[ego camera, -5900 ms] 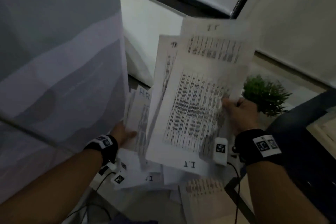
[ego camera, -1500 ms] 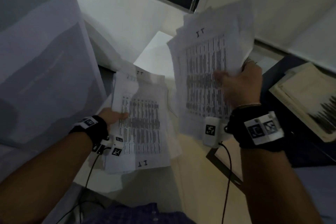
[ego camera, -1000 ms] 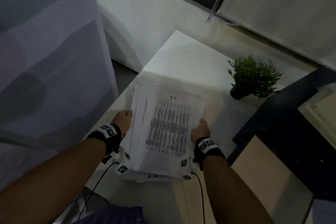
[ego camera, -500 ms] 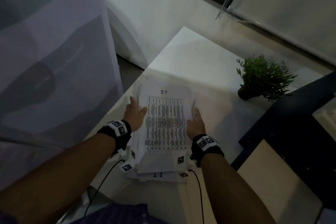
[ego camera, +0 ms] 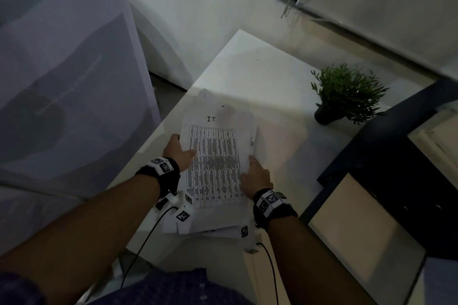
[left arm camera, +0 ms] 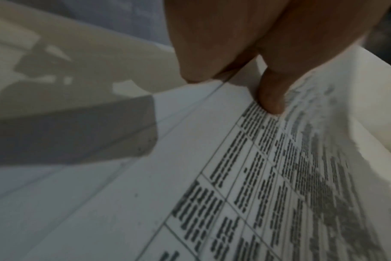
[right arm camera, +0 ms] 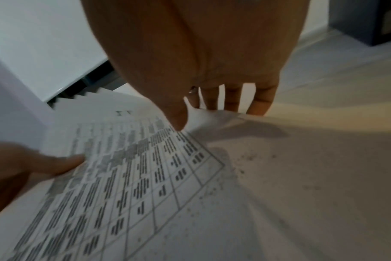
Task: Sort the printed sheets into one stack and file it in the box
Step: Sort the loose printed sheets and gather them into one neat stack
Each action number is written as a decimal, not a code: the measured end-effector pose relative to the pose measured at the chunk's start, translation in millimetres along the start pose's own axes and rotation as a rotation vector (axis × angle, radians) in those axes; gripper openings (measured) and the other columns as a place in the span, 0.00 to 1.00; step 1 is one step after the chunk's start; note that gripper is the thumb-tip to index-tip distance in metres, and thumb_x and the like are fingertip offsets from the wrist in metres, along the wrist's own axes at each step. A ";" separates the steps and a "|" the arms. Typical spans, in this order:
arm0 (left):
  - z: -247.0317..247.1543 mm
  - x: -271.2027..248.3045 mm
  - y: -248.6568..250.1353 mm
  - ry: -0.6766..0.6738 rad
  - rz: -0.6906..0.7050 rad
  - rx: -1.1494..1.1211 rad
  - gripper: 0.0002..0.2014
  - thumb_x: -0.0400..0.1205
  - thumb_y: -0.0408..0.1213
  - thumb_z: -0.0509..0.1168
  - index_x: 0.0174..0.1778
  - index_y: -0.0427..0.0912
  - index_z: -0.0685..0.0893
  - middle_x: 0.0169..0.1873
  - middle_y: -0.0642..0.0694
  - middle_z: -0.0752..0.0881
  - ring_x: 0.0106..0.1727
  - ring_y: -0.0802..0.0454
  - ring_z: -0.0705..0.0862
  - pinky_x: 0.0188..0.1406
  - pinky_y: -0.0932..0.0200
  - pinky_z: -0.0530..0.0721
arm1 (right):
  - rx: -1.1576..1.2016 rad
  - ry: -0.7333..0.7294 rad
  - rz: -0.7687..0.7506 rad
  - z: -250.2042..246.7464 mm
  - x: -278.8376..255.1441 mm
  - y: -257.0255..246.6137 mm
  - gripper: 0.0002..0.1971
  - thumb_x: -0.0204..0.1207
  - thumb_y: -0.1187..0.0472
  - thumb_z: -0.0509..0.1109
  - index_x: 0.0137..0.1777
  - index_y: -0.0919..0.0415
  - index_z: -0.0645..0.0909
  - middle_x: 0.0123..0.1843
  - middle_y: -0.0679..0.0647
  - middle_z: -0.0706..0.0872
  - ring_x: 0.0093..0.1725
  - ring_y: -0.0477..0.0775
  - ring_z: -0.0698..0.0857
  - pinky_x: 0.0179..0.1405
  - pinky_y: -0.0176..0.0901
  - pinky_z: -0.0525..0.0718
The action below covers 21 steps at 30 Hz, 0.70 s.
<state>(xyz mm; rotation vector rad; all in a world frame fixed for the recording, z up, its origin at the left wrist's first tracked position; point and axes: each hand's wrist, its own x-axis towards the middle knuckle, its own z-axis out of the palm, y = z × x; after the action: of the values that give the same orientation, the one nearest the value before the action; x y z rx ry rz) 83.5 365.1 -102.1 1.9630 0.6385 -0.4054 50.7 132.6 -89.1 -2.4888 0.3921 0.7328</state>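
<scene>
A stack of printed sheets [ego camera: 215, 163] lies on the white table [ego camera: 260, 77]; its top sheet carries a data table and the mark "IT". My left hand [ego camera: 181, 150] holds the stack's left edge. The left wrist view shows that hand [left arm camera: 230, 91] with its thumb [left arm camera: 270, 98] pressed on the top sheet [left arm camera: 234, 176] and its fingers down at the edge. My right hand [ego camera: 254, 166] holds the right edge. In the right wrist view the right hand [right arm camera: 207, 115] has its thumb on the sheets [right arm camera: 134, 176] and its fingers behind the lifted edge. Lower sheets stick out unevenly at the near end.
A small potted plant [ego camera: 347, 91] stands on the table to the right of the stack. A dark blue unit [ego camera: 396, 181] with beige panels sits at the right. A large pale panel [ego camera: 62, 82] rises on the left, close to the table's edge.
The two bundles once held apart in the air now lie together as one stack on the table. Over the last second both hands slid forward along its sides, and the edges look more even.
</scene>
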 end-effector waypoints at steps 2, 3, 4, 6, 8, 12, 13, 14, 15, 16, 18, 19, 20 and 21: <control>-10.0 -4.1 -4.9 0.014 0.059 -0.083 0.32 0.75 0.41 0.76 0.73 0.40 0.71 0.69 0.39 0.81 0.66 0.38 0.82 0.67 0.39 0.81 | 0.133 0.034 -0.008 -7.1 -4.5 4.7 0.44 0.78 0.49 0.72 0.88 0.51 0.49 0.85 0.59 0.64 0.81 0.65 0.68 0.82 0.58 0.68; -15.3 -9.0 -6.0 0.008 0.096 -0.147 0.31 0.75 0.40 0.76 0.73 0.42 0.73 0.68 0.41 0.83 0.65 0.41 0.83 0.68 0.39 0.80 | 0.232 0.081 -0.034 -12.7 -7.3 5.1 0.50 0.74 0.48 0.78 0.87 0.53 0.50 0.85 0.59 0.64 0.81 0.64 0.68 0.82 0.57 0.68; -22.6 -18.6 -3.1 -0.009 0.140 -0.226 0.28 0.75 0.37 0.76 0.71 0.43 0.76 0.66 0.44 0.85 0.64 0.44 0.84 0.69 0.41 0.80 | 0.369 0.124 -0.072 -21.4 -10.8 2.5 0.55 0.69 0.49 0.83 0.88 0.55 0.49 0.85 0.59 0.63 0.82 0.62 0.67 0.81 0.56 0.68; -38.4 -40.1 7.5 -0.061 0.227 -0.364 0.25 0.76 0.32 0.76 0.69 0.46 0.79 0.61 0.51 0.88 0.62 0.52 0.87 0.68 0.46 0.80 | 0.700 0.132 -0.150 -48.1 -24.0 -11.0 0.61 0.60 0.55 0.87 0.87 0.55 0.50 0.85 0.56 0.65 0.79 0.59 0.72 0.77 0.56 0.74; -54.6 -62.8 26.6 -0.117 0.318 -0.449 0.26 0.75 0.33 0.75 0.70 0.44 0.79 0.60 0.52 0.88 0.61 0.56 0.87 0.66 0.52 0.82 | 0.918 0.123 -0.229 -78.7 -39.1 -27.1 0.50 0.60 0.63 0.88 0.81 0.58 0.65 0.75 0.56 0.79 0.67 0.55 0.84 0.66 0.56 0.85; -74.4 -105.7 78.7 -0.048 0.552 -0.473 0.22 0.81 0.36 0.69 0.72 0.40 0.78 0.60 0.54 0.86 0.58 0.66 0.86 0.56 0.74 0.82 | 0.989 0.276 -0.531 -129.9 -78.0 -53.9 0.16 0.70 0.70 0.80 0.58 0.72 0.87 0.51 0.54 0.93 0.50 0.52 0.93 0.51 0.50 0.92; -75.2 -112.9 89.5 0.001 0.608 -0.491 0.21 0.83 0.36 0.68 0.72 0.39 0.77 0.60 0.54 0.86 0.57 0.70 0.84 0.54 0.77 0.80 | 1.017 0.320 -0.594 -138.7 -87.9 -57.4 0.14 0.71 0.71 0.79 0.56 0.74 0.87 0.48 0.51 0.94 0.48 0.50 0.93 0.48 0.45 0.91; -74.7 -120.3 98.9 0.033 0.653 -0.529 0.21 0.84 0.34 0.66 0.73 0.38 0.76 0.61 0.53 0.85 0.58 0.70 0.84 0.55 0.77 0.80 | 1.026 0.376 -0.642 -145.6 -98.5 -59.7 0.12 0.71 0.72 0.79 0.54 0.74 0.87 0.45 0.48 0.94 0.47 0.48 0.93 0.46 0.40 0.89; -73.5 -124.7 104.4 0.055 0.687 -0.570 0.21 0.84 0.33 0.66 0.73 0.38 0.75 0.62 0.50 0.85 0.60 0.67 0.84 0.57 0.75 0.80 | 1.031 0.424 -0.668 -148.0 -105.0 -60.3 0.11 0.70 0.72 0.80 0.52 0.73 0.88 0.42 0.45 0.93 0.45 0.45 0.92 0.45 0.38 0.88; -71.6 -128.8 108.2 0.067 0.710 -0.594 0.22 0.84 0.31 0.66 0.74 0.38 0.73 0.64 0.47 0.84 0.63 0.64 0.84 0.60 0.72 0.80 | 1.034 0.458 -0.676 -148.1 -109.9 -59.2 0.10 0.69 0.71 0.81 0.50 0.69 0.89 0.42 0.42 0.93 0.45 0.44 0.92 0.45 0.38 0.89; -65.6 -133.5 109.7 0.055 0.736 -0.624 0.26 0.81 0.30 0.70 0.74 0.41 0.71 0.66 0.42 0.82 0.65 0.58 0.83 0.62 0.68 0.81 | 1.074 0.482 -0.646 -141.0 -116.0 -55.7 0.13 0.66 0.70 0.83 0.48 0.54 0.91 0.44 0.44 0.94 0.49 0.48 0.93 0.49 0.47 0.91; -61.9 -134.9 110.3 0.043 0.751 -0.621 0.27 0.78 0.30 0.72 0.72 0.49 0.74 0.65 0.43 0.82 0.64 0.60 0.83 0.60 0.67 0.82 | 1.105 0.475 -0.624 -137.1 -116.5 -53.6 0.15 0.65 0.69 0.85 0.48 0.52 0.91 0.47 0.47 0.94 0.51 0.52 0.93 0.53 0.54 0.91; -58.8 -138.3 111.4 0.036 0.759 -0.599 0.28 0.75 0.29 0.74 0.66 0.61 0.77 0.62 0.49 0.84 0.60 0.64 0.84 0.56 0.69 0.83 | 1.125 0.462 -0.595 -132.8 -116.3 -51.6 0.17 0.63 0.68 0.86 0.52 0.55 0.90 0.50 0.51 0.94 0.53 0.56 0.92 0.56 0.58 0.90; -56.0 -140.6 113.9 0.038 0.774 -0.574 0.29 0.73 0.29 0.76 0.57 0.70 0.80 0.55 0.55 0.86 0.55 0.67 0.86 0.51 0.70 0.84 | 1.138 0.457 -0.581 -130.5 -118.1 -50.7 0.20 0.63 0.68 0.86 0.56 0.60 0.89 0.53 0.56 0.93 0.55 0.59 0.92 0.57 0.61 0.89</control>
<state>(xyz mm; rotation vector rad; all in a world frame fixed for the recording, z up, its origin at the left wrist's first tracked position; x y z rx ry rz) 38.4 336.3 79.6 1.5071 -0.0282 0.2733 30.1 118.0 92.3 -1.4895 0.1380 -0.2836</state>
